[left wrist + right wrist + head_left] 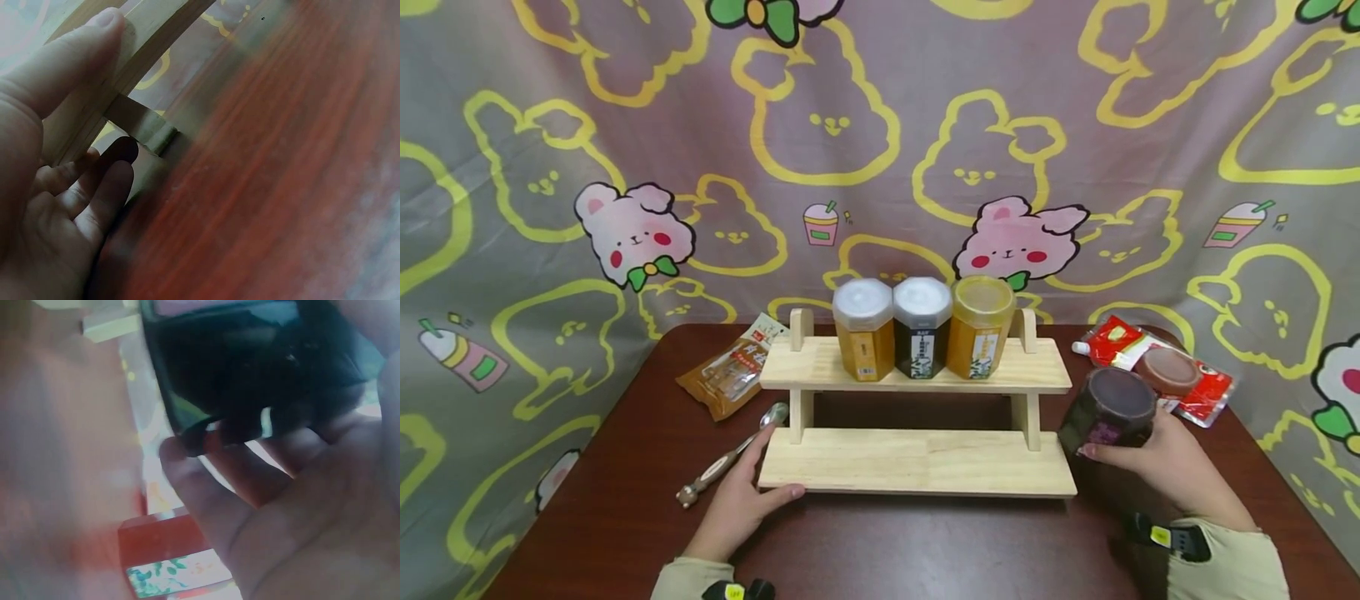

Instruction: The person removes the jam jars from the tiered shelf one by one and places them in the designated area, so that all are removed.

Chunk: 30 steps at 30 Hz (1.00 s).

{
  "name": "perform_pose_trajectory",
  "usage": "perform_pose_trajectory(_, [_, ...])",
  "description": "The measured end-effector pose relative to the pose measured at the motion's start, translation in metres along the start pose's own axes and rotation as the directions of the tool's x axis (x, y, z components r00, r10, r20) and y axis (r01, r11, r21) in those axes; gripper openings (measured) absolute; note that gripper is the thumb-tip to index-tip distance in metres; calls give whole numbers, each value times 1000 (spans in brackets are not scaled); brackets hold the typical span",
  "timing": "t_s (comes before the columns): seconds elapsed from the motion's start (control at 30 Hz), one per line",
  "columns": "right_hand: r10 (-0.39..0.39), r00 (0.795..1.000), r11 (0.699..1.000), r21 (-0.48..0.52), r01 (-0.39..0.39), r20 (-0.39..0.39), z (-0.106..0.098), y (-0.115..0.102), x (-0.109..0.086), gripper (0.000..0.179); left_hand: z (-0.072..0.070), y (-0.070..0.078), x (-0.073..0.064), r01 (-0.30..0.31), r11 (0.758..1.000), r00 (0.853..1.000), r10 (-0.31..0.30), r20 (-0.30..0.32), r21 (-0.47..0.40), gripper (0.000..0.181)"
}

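Grips a purple-labelled dark jar (1108, 415) in the right hand (1176, 467), with the thumb across the near side and the other fingers curled against the body. Holds the jar just beside the right end of a pale wooden rack (925, 460), in front of a red packet (1208, 397) with a round brown object (1168, 370) on top; cannot tell whether touching the table (955, 546). Spreads the left hand (737, 504) at the rack's front left corner, with the thumb at the front edge of the lower tier and the fingers by its left end; cannot tell how firmly pressed. Shows on the upper tier, side by side, a white-lidded amber jar (867, 346), a black jar (920, 343) and a yellow-lidded amber jar (977, 340). Lies just left of the left hand: a bear-ended spoon (722, 467), near a brown packet (727, 377).
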State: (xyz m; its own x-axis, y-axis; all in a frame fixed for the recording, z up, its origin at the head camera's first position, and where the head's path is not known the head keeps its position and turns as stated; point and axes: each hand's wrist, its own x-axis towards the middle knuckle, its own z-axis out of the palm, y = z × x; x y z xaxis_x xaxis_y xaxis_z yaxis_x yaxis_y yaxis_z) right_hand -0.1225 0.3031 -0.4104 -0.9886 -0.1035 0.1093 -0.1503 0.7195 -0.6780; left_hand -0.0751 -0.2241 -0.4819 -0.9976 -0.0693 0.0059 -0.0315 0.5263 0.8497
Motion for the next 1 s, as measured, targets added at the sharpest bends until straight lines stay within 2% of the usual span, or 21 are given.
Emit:
perform_pose_trajectory(0.1, [-26,998,1000,-3,26,58,-2,-5,-2,83,0,0,0,0,1000,1000,0,-1,-9,110])
perform_pose_trajectory(0.23, [-66,989,997,46,61,134,-3,-8,-3,81,-1,-1,0,-4,1000,1000,4,1,-18,110])
perform_pose_trajectory(0.33, [-71,980,995,76,58,188,-2,-10,-3,79,-1,-1,0,-6,1000,1000,6,2,-18,110])
perform_pose_trajectory(0.47, [-59,966,997,68,43,251,0,-13,-3,77,0,-1,1,-2,1000,1000,3,7,-16,110])
perform_pose_trajectory(0.6, [-52,946,996,85,26,320,2,-17,-4,76,0,-1,2,-4,1000,1000,5,9,-11,111])
perform_pose_trajectory(0.67, [-76,931,991,132,31,356,3,-20,-4,75,0,-1,2,-7,1000,1000,8,9,-12,111])
perform_pose_trajectory(0.77, [-154,912,975,206,79,381,6,-23,-4,72,-1,-1,1,-8,1000,1000,8,8,-15,111])
perform_pose_trajectory(0.83, [-184,896,960,271,75,405,8,-26,-4,70,-1,-1,1,-6,1000,1000,6,9,-15,111])
perform_pose_trajectory(1.0, [-188,875,951,304,50,445,15,-34,-2,70,-1,-1,1,-9,1000,1000,9,11,-14,110])
